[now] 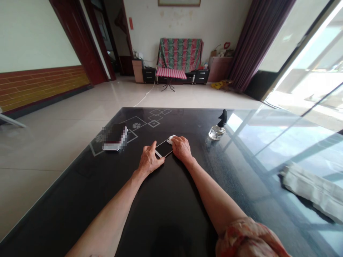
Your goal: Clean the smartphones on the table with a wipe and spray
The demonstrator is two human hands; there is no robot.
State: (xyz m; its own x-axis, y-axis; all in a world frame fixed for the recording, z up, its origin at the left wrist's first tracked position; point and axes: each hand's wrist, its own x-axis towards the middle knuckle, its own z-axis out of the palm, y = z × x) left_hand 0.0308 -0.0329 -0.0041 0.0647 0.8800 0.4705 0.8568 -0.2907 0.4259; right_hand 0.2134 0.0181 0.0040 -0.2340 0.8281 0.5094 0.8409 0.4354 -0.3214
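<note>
Head camera view took in a phone (164, 150) with a dark screen and white ends, lying flat on a glossy black table (160, 207) and set at a slant. The left hand (149, 160) was clamped on the phone's left end, its thumb along the near edge and its forefinger at the far edge. The right hand (182, 148) was closed over a crumpled white tissue (170, 139), pressing it at the phone's far right end; how firmly it pressed, I could not tell. The two hands were apart, with the middle of the screen showing between them. A patterned sleeve (249, 239) covered the right upper arm, nearer the wearer than the phone. To the right of the phone and a little beyond it stood a clear spray bottle (217, 132) with a black trigger head, holding clear liquid. Left of the phone, well apart from it, lay a stack-like object (115, 139) whose face was blurred into blocks, so what it was could not be told. Pale diamond outlines (154, 124) marked the tabletop just beyond the phone and to its left. Far to the phone's right and nearer the wearer was a folded greyish cloth (312, 189). Well beyond the phone, on the floor, stood a small stand with a pink striped top (171, 73), before a red and green patterned cover (180, 55).
</note>
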